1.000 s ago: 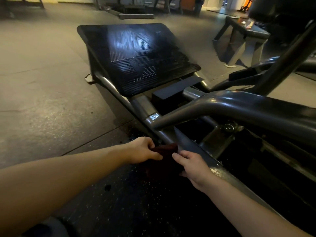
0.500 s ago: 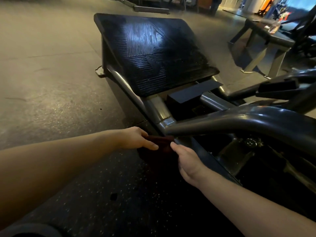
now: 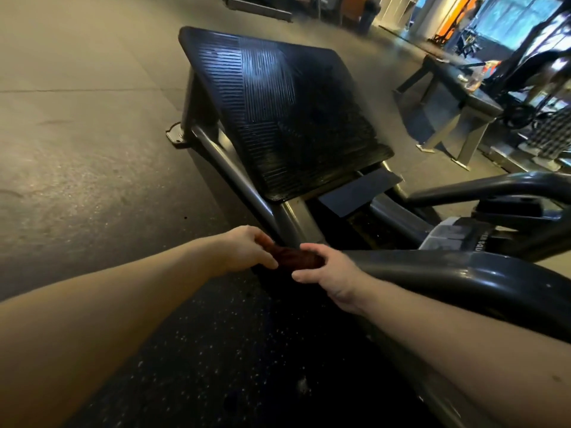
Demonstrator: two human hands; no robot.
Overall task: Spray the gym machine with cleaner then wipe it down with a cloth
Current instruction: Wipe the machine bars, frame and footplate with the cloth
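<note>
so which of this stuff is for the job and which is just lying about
Job: cloth, held by left hand and right hand; footplate; frame tube.
Lying about: bench at far right; bottle on it, too blurred to identify.

Most of the cloth (image 3: 292,257) is buried between left hand (image 3: 247,251) and right hand (image 3: 335,273). The machine (image 3: 463,273) runs off the right edge, its label (image 3: 481,242) is unreadable, and the stuff on the far-right worktop (image 3: 457,84) is just blur.

Dark red cloth (image 3: 293,258) — beside machine frame (image 3: 289,223)
</note>
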